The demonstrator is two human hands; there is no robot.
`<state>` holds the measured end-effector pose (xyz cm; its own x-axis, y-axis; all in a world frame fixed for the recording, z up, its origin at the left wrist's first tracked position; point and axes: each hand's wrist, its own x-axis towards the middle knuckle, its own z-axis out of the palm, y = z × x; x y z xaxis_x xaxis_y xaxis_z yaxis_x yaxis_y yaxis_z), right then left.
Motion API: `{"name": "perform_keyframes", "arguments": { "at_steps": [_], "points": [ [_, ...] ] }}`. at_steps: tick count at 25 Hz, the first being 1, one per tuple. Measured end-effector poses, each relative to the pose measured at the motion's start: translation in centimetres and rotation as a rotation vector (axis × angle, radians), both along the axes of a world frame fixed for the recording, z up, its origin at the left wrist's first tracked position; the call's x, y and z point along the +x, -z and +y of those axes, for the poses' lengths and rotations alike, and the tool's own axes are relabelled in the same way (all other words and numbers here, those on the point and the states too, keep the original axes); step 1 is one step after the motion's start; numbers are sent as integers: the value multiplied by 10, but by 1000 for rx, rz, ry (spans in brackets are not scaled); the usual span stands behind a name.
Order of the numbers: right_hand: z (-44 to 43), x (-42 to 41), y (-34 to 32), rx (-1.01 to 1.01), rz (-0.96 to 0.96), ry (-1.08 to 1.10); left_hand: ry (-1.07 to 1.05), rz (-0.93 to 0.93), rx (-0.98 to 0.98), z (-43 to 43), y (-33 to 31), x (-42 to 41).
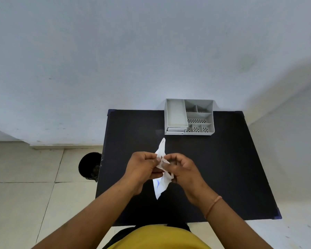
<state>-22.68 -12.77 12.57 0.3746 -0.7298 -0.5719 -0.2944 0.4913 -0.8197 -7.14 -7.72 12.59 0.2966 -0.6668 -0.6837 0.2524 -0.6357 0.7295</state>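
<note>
A crumpled sheet of white paper [159,188] with blue marks is held upright above the middle of the black table [223,168]. My left hand [142,168] pinches its left side between thumb and fingers. My right hand [183,169] pinches its right side, close against the left hand. The paper's pointed top rises above both hands and its lower corner hangs below them. The middle of the sheet is hidden behind my fingers.
A grey desk organiser [188,117] with several compartments stands at the table's far edge against the wall. A black bin [89,167] sits on the tiled floor left of the table. A thin band circles my right wrist.
</note>
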Motion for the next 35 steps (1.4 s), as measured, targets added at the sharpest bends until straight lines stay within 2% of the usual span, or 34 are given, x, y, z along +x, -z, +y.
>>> {"name": "perform_keyframes", "arguments": {
  "at_steps": [2, 5, 9, 11, 13, 14, 15, 16, 18, 19, 21, 24, 26, 28, 30, 31, 33, 34, 35],
  "points": [
    [-4, -6, 1, 56, -15, 123, 14, -39, 12, 2, 3, 7],
    [-11, -19, 0, -123, 199, 159, 57, -157, 0, 2, 3, 15],
    [-8, -26, -5, -316, 516, -179, 131, -303, -38, -3, -1, 8],
    [-1, -26, -9, -639, 724, -252, 151, -377, -51, -7, 0, 4],
    [0, -21, -13, -983, 626, -174, 190, -454, -73, -10, 0, 1],
    [-2, -17, -13, -1026, 536, -169, 208, -486, -93, -10, -1, 0],
    [-8, -11, -13, -997, 476, -200, 229, -515, -113, -9, -2, -1],
    [-14, -3, -12, -887, 471, -279, 259, -546, -132, -8, -3, -2],
    [-24, 12, -3, -520, 552, -547, 325, -627, -158, -7, -3, -2],
    [-28, 15, 4, -361, 534, -610, 343, -662, -162, -8, -3, -2],
    [-26, 17, 19, -177, 417, -572, 339, -715, -157, -7, -4, 1],
    [-15, 16, 42, -51, 300, -487, 366, -756, -196, 0, -2, 5],
    [-6, 18, 41, -143, 353, -602, 426, -777, -235, 7, 0, 4],
    [-3, 17, 48, -435, 516, -728, 476, -762, -256, 14, 5, 2],
    [-1, 17, 39, -662, 563, -773, 424, -678, -300, 20, 11, 2],
    [-4, 15, 34, -724, 581, -746, 333, -592, -319, 22, 12, 4],
    [-12, 11, 23, -781, 618, -718, 5, -406, -303, 21, 15, 10],
    [-14, 5, 19, -765, 604, -694, -135, -362, -247, 19, 21, 19],
    [-15, 0, 12, -692, 552, -663, -178, -342, -158, 16, 28, 31]
  ]
}}
